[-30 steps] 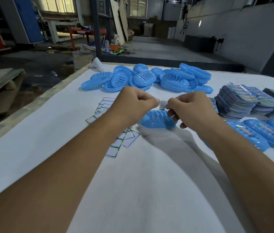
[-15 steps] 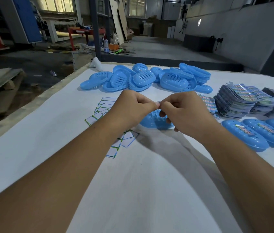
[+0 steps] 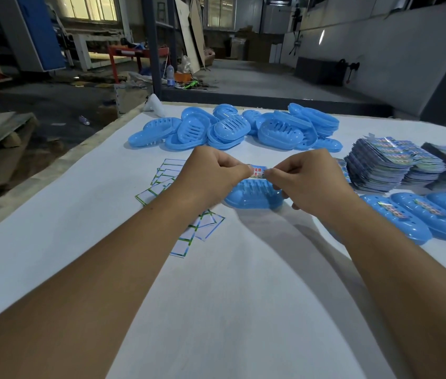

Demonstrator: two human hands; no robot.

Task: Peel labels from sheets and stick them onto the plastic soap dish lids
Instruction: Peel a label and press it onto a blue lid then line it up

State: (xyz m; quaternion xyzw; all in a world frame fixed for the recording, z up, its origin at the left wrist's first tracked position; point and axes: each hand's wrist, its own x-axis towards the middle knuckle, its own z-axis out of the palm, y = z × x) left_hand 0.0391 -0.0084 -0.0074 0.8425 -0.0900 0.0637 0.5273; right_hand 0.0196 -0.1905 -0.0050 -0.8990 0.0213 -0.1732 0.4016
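A small printed label (image 3: pixel 258 170) with red characters is stretched between my two hands. My left hand (image 3: pixel 211 176) pinches its left end and my right hand (image 3: pixel 309 179) pinches its right end. Just below the label a blue slotted soap dish lid (image 3: pixel 254 196) lies on the white table, partly hidden by both hands. Stacks of label sheets (image 3: pixel 391 165) stand to the right. Labelled blue lids (image 3: pixel 413 220) lie in a row at the right edge.
A heap of unlabelled blue lids (image 3: pixel 232 129) covers the far middle of the table. Spent backing papers (image 3: pixel 167 181) with green-blue borders lie scattered left of the hands. The table's left edge (image 3: pixel 52 170) drops to a workshop floor.
My hands were close together at the lid; now they have drawn apart and risen slightly, and the label shows stretched between them.
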